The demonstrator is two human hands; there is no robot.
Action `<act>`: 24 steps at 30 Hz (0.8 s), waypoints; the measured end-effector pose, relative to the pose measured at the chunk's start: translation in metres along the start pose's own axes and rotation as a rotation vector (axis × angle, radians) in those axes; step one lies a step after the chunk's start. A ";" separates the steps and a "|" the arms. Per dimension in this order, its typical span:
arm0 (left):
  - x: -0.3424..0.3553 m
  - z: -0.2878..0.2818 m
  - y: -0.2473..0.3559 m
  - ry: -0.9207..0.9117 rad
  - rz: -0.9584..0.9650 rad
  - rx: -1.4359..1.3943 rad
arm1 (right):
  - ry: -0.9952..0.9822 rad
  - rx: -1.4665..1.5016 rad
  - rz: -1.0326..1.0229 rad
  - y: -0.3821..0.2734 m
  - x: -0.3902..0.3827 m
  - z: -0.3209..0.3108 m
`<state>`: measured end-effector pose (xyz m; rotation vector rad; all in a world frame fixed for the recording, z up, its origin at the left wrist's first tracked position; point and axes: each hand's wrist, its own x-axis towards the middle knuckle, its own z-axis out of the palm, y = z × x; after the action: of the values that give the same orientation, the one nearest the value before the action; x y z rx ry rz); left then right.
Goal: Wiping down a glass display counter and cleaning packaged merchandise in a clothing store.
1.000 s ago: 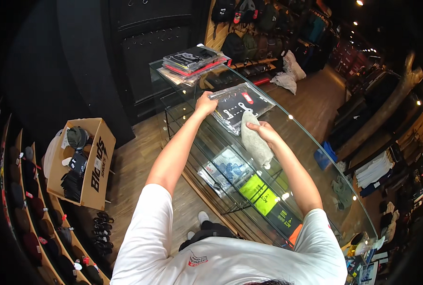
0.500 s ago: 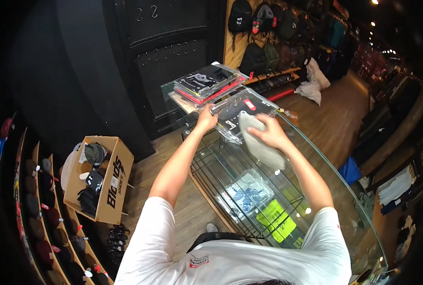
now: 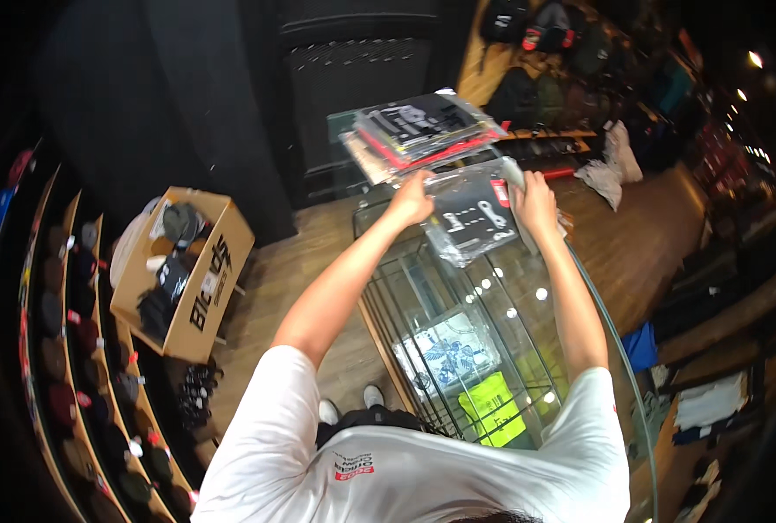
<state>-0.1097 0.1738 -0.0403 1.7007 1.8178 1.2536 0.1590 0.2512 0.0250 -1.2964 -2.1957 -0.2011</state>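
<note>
Got a bagged black pack (image 3: 471,220) between both hands, over a glass counter (image 3: 514,301). Pinching its left edge with the left hand (image 3: 411,199). At the opposite edge, curled with the right hand (image 3: 538,206) round some grey cloth (image 3: 514,174) — can't tell about a grip on the pack too. Just beyond both hands, a stack of bagged packs (image 3: 427,124). Below the hands, under the glass, a yellow-green pack (image 3: 493,407). Well left of the left hand — an open cardboard box (image 3: 218,292).
</note>
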 end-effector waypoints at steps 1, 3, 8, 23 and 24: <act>0.003 -0.001 -0.007 0.014 0.027 0.006 | 0.002 0.131 -0.206 -0.026 -0.010 -0.001; 0.003 0.000 -0.008 0.050 0.058 -0.060 | -0.261 0.328 -0.468 -0.077 -0.037 -0.025; -0.027 0.004 0.000 0.283 0.021 -0.099 | -0.381 0.233 -0.344 -0.050 -0.082 -0.081; -0.597 -0.135 -0.404 -0.398 -0.993 0.253 | -0.030 -0.168 0.001 -0.059 -0.188 -0.079; -0.631 -0.150 -0.417 -0.400 -1.007 0.274 | 0.015 -0.255 0.112 -0.040 -0.212 -0.097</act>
<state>-0.3430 -0.4172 -0.4762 0.7815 2.1592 0.2366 0.2410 0.0308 -0.0046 -1.5443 -2.1293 -0.4572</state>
